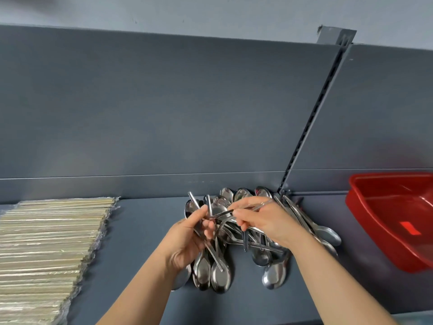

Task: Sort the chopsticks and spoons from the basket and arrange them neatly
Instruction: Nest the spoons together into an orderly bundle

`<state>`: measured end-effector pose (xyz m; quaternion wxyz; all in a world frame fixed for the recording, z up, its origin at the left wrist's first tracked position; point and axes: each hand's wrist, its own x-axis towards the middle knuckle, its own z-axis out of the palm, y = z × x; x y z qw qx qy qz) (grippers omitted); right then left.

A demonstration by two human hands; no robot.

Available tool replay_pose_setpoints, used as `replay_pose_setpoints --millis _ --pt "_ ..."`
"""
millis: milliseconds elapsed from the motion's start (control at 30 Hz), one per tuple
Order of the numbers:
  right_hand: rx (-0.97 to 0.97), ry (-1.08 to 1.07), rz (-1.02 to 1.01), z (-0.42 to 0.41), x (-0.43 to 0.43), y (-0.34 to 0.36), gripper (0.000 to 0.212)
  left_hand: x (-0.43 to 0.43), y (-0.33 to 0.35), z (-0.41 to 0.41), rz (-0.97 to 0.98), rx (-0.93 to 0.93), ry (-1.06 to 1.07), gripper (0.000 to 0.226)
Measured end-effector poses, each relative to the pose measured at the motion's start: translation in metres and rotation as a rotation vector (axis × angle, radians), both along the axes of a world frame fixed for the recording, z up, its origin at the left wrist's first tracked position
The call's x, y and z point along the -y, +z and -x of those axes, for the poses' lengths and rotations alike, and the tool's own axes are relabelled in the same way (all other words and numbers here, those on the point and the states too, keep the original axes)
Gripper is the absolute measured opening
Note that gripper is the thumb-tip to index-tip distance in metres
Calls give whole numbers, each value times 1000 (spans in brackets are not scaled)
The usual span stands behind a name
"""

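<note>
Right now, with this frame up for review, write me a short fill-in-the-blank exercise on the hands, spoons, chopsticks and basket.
The left hand grips a bunch of shiny steel spoons by their ____.
The right hand pinches one ____ by its thin handle.
The rectangular plastic basket at the right is ____ in colour.
The pale stacked chopsticks lie on the grey metal shelf's ____ side.
Missing words: handles; spoon; red; left.

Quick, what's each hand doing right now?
Left hand: grips a bunch of spoons by the handles.
Right hand: pinches a single spoon by its handle.
</note>
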<state>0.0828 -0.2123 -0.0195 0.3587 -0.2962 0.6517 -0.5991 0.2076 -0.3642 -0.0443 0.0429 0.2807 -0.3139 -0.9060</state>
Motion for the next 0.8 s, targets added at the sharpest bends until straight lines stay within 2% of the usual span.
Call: replay_pose_setpoints --millis 100,200,333,433,500,600,733,800 --pt "-56 20 -94 -3 -9 1 20 10 -1 3 -12 7 120 10" --pt "-58 -81 -91 -3 -17 4 19 25 -4 0 120 103 212 15" --pt "-83 -151 19 -14 -15 6 22 25 -10 -5 259 139 94 16" --pt "-90 -125 96 -34 -3 -2 28 12 -11 -5 175 100 -19 12" --pt "-49 -103 120 -44 2 -9 29 5 -8 -7 112 73 -48 26" --pt "-12 -32 75 -53 4 -21 28 2 -6 -8 134 38 -6 44" --pt "93 128 138 -58 1 -21 40 6 -9 -10 158 47 145 28" --pt "101 87 104 -58 -2 -20 46 13 -11 -14 148 42 195 23"
